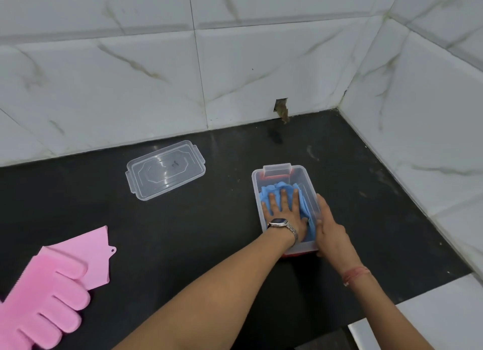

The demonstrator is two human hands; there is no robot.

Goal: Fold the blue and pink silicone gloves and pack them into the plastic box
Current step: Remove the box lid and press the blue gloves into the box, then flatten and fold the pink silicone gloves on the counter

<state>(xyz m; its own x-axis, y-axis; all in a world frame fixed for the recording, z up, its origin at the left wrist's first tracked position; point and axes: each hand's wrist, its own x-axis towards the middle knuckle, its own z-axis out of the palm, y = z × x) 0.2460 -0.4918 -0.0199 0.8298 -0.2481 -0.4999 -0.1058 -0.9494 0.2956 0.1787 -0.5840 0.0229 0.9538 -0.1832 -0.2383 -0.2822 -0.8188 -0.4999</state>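
Note:
The clear plastic box point(298, 170) stands on the black counter right of centre, with a red trim at its base. A folded blue glove point(282, 186) lies inside it. My left hand point(283, 210), a watch on its wrist, presses flat on the blue glove with fingers spread. My right hand point(328, 228) holds the box's right wall and near corner. The pink glove point(49, 289) lies unfolded on the counter at the lower left, fingers toward the bottom edge.
The box's clear lid point(166, 170) lies flat on the black counter point(183, 232) near the back wall. White marble tiles close the back and right sides. A small hole in the wall point(281, 108) sits behind the box.

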